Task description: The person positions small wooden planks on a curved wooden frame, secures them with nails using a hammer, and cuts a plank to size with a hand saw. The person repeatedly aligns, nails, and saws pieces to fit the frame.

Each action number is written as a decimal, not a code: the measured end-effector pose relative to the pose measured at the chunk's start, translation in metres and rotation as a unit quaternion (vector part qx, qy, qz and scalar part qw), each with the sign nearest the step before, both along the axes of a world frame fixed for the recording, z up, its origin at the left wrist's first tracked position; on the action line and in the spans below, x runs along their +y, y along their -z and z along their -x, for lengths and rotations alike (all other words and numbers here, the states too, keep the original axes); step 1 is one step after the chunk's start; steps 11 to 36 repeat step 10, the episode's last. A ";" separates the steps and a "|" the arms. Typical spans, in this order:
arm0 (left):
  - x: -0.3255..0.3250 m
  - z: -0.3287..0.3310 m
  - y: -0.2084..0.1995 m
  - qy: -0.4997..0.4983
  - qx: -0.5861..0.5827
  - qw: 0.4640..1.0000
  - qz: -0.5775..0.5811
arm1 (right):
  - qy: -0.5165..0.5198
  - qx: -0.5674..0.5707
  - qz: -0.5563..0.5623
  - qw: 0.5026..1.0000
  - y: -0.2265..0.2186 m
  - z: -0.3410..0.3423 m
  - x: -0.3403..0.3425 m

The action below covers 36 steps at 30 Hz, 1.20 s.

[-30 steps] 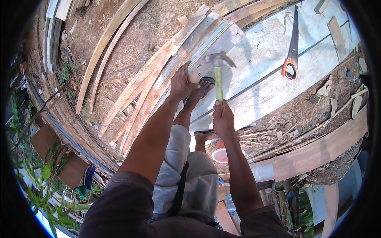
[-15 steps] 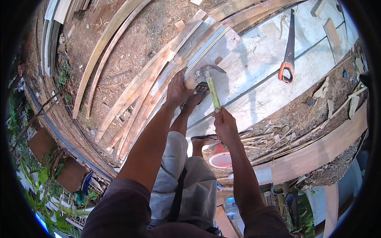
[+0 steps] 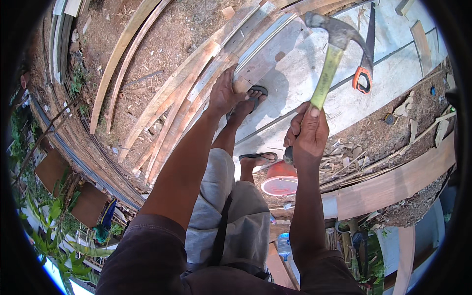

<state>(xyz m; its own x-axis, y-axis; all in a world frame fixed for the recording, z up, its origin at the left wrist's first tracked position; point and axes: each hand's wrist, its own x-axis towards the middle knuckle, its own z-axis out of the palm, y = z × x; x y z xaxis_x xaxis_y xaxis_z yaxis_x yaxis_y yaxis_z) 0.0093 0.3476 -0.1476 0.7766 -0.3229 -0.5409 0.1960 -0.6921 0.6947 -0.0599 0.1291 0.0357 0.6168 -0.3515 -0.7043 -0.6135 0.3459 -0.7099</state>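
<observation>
My right hand [image 3: 309, 129] is wrapped round the yellow-green handle of a claw hammer [image 3: 328, 71], raised above the pale sheets. Its steel head is up and close to me, partly covering the saw's blade. My left hand [image 3: 224, 93] grips the near end of a wooden board [image 3: 254, 66] with pale strips along it. Just right of that hand, my sandalled foot [image 3: 255, 96] stands on the pale sheet [image 3: 295, 78]. Whether a nail stands in the board, I cannot tell.
A handsaw with an orange-and-black handle [image 3: 362, 80] lies on the sheets at right. Long planks [image 3: 167, 105] are stacked to the left. Near my other foot stands a red bucket [image 3: 280, 179]. Wood scraps [image 3: 355, 160] litter the ground at right, beside a wide plank [image 3: 398, 182].
My right hand has lifted the hammer up and to the right, away from the board's end and closer to me. My left hand stays at the board's end.
</observation>
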 end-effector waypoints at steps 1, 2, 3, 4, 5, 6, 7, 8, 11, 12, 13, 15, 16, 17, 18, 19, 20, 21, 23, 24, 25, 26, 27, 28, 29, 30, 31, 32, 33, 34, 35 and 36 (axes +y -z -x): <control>0.001 -0.004 0.003 -0.010 0.017 1.000 -0.004 | 0.102 -0.079 0.036 0.991 -0.012 -0.019 0.002; 0.000 -0.004 0.002 -0.033 -0.001 0.999 0.021 | 0.163 -0.175 0.064 0.969 0.002 -0.024 0.012; 0.001 -0.004 -0.002 -0.020 0.024 0.999 0.003 | 0.222 -0.267 0.091 0.933 0.020 -0.016 0.021; 0.001 -0.007 -0.004 -0.008 0.036 0.999 -0.005 | 0.102 -0.172 0.111 0.973 0.028 -0.004 0.036; -0.001 -0.012 -0.006 0.004 0.045 0.999 -0.011 | -0.008 -0.076 0.140 0.987 0.035 0.006 0.049; -0.004 -0.013 -0.009 0.004 0.044 0.999 -0.015 | -0.195 0.013 0.189 0.962 0.046 0.013 0.053; -0.006 -0.013 -0.011 0.003 0.043 0.999 -0.020 | -0.359 0.143 0.233 0.892 0.054 0.019 0.051; -0.006 -0.015 -0.010 0.008 0.055 0.998 -0.030 | -0.291 0.165 0.146 0.931 0.052 0.028 0.045; 0.000 -0.013 -0.003 0.019 0.041 0.999 -0.025 | -0.179 0.206 0.042 0.961 0.057 0.035 0.030; 0.000 -0.013 -0.003 0.019 0.041 0.999 -0.025 | -0.179 0.206 0.042 0.961 0.057 0.035 0.030; 0.000 -0.013 -0.003 0.019 0.041 0.999 -0.025 | -0.179 0.206 0.042 0.961 0.057 0.035 0.030; 0.000 -0.013 -0.003 0.019 0.041 0.999 -0.025 | -0.179 0.206 0.042 0.961 0.057 0.035 0.030; 0.000 -0.013 -0.003 0.019 0.041 0.999 -0.025 | -0.179 0.206 0.042 0.961 0.057 0.035 0.030; 0.000 -0.013 -0.003 0.019 0.041 0.999 -0.025 | -0.179 0.206 0.042 0.961 0.057 0.035 0.030; 0.000 -0.013 -0.003 0.019 0.041 0.999 -0.025 | -0.179 0.206 0.042 0.961 0.057 0.035 0.030; 0.000 -0.013 -0.003 0.019 0.041 0.999 -0.025 | -0.179 0.206 0.042 0.961 0.057 0.035 0.030; 0.000 -0.013 -0.003 0.019 0.041 0.999 -0.025 | -0.179 0.206 0.042 0.961 0.057 0.035 0.030; 0.000 -0.013 -0.003 0.019 0.041 0.999 -0.025 | -0.179 0.206 0.042 0.961 0.057 0.035 0.030; 0.000 -0.013 -0.003 0.019 0.041 0.999 -0.025 | -0.179 0.206 0.042 0.961 0.057 0.035 0.030; 0.000 -0.013 -0.003 0.019 0.041 0.999 -0.025 | -0.179 0.206 0.042 0.961 0.057 0.035 0.030; 0.000 -0.013 -0.003 0.019 0.041 0.999 -0.025 | -0.179 0.206 0.042 0.961 0.057 0.035 0.030; 0.000 -0.013 -0.003 0.019 0.041 0.999 -0.025 | -0.179 0.206 0.042 0.961 0.057 0.035 0.030; 0.000 -0.013 -0.003 0.019 0.041 0.999 -0.025 | -0.179 0.206 0.042 0.961 0.057 0.035 0.030; 0.000 -0.013 -0.003 0.019 0.041 0.999 -0.025 | -0.179 0.206 0.042 0.961 0.057 0.035 0.030; 0.000 -0.013 -0.003 0.019 0.041 0.999 -0.025 | -0.179 0.206 0.042 0.961 0.057 0.035 0.030; 0.000 -0.013 -0.003 0.019 0.041 0.999 -0.025 | -0.179 0.206 0.042 0.961 0.057 0.035 0.030; 0.000 -0.013 -0.003 0.019 0.041 0.999 -0.025 | -0.179 0.206 0.042 0.961 0.057 0.035 0.030; 0.000 -0.013 -0.003 0.019 0.041 0.999 -0.025 | -0.179 0.206 0.042 0.961 0.057 0.035 0.030; 0.000 -0.013 -0.003 0.019 0.041 0.999 -0.025 | -0.179 0.206 0.042 0.961 0.057 0.035 0.030; 0.000 -0.013 -0.003 0.019 0.041 0.999 -0.025 | -0.179 0.206 0.042 0.961 0.057 0.035 0.030; 0.000 -0.013 -0.003 0.019 0.041 0.999 -0.025 | -0.179 0.206 0.042 0.961 0.057 0.035 0.030; 0.000 -0.013 -0.003 0.019 0.041 0.999 -0.025 | -0.179 0.206 0.042 0.961 0.057 0.035 0.030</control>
